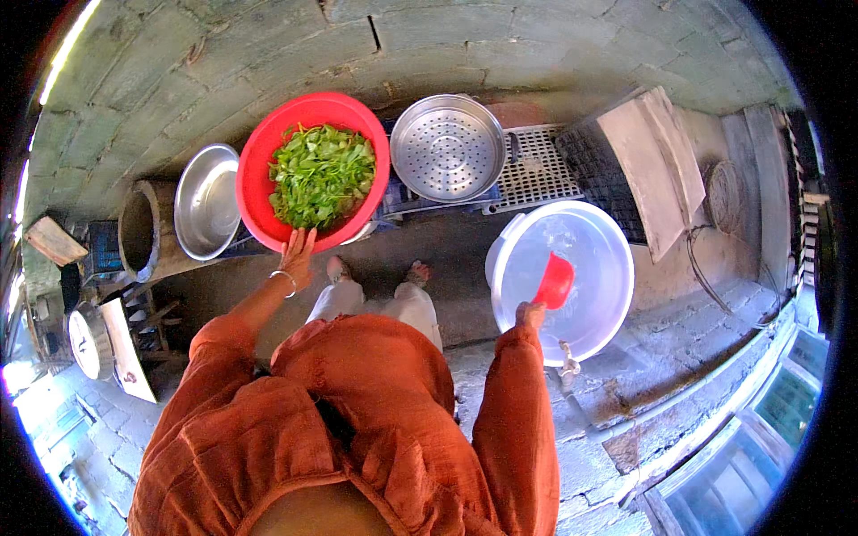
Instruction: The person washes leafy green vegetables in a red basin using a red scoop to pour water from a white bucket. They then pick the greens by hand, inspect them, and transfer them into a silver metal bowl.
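Observation:
A red plastic basin [252,174] full of leafy greens [320,174] stands ahead, left of centre. My left hand [298,259], with a bracelet on the wrist, grips its near rim, fingers over the edge. To the right is a wide white tub [608,308] that appears to hold water. My right hand [531,314] is closed on the handle of a red dipper [557,280], held over the tub's left part. The dipper is tilted, and its contents cannot be made out. A tap [568,357] sits at the tub's near rim.
Beside the red basin stand a silver metal bowl [204,204] on the left and a perforated steamer pot [449,147] on the right. A white slotted rack [536,165] and a leaning board [652,170] lie farther right. A block wall [429,45] closes the far side.

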Motion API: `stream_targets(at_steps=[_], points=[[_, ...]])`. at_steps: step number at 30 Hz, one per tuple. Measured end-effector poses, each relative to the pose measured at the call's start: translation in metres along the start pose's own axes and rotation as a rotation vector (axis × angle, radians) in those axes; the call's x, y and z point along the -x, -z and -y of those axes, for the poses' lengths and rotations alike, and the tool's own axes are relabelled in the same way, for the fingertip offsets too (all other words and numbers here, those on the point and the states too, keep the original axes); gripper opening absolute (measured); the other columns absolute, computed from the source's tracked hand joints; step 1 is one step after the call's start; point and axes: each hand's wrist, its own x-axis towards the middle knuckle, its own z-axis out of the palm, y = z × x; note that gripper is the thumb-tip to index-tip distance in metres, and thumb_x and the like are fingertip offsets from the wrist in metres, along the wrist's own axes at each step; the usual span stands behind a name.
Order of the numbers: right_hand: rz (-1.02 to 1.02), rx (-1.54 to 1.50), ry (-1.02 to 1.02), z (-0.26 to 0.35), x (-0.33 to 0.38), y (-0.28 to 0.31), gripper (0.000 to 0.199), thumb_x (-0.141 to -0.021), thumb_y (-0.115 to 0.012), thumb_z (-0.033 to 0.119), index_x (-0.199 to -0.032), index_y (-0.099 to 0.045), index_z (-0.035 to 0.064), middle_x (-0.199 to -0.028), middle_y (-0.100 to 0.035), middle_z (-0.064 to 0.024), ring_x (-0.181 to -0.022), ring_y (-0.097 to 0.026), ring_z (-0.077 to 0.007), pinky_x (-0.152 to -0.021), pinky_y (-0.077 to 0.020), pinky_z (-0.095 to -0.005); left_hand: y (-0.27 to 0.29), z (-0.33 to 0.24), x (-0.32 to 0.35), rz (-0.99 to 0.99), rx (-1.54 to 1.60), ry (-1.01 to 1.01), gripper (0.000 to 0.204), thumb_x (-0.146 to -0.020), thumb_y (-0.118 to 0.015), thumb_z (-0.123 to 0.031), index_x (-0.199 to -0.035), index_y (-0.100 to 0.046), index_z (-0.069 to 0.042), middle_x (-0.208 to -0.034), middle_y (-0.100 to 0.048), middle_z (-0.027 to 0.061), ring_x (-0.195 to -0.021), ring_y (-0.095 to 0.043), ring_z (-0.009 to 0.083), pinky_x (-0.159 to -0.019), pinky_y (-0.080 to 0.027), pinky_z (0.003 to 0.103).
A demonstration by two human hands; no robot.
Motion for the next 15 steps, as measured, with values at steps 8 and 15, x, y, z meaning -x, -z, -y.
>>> stream_targets(at_steps=[8, 15], points=[[0.888, -1.787, -0.846, 0.035, -0.001, 0.014, 0.013, -0.081, -0.053, 0.016, -0.073, -0.048, 0.0068, -0.062, -0.05, -0.0043, -0.048, -0.047, -0.0122, -0.035, -0.0335, -0.0203, 0.009, -0.009, 0.004, 0.013, -0.046, 0.036, 0.098, -0.065, -0.063, -0.008, -0.139, 0.0, -0.013, -0.142, -0.003, 0.0223, -0.132, -0.004, 0.0385, -0.105, -0.013, 0.05], [0.787, -2.163, -0.802, 0.016, 0.037, 0.059, 0.017, -0.084, -0.053, 0.017, -0.091, -0.05, 0.0028, -0.075, -0.055, -0.0074, -0.051, -0.048, -0.0117, -0.037, -0.036, -0.0209, -0.004, -0.003, 0.001, 0.012, -0.073, 0.041, 0.099, -0.066, -0.065, -0.009, -0.139, 0.003, -0.011, -0.142, -0.001, 0.0228, -0.132, -0.004, 0.0394, -0.105, -0.013, 0.05]])
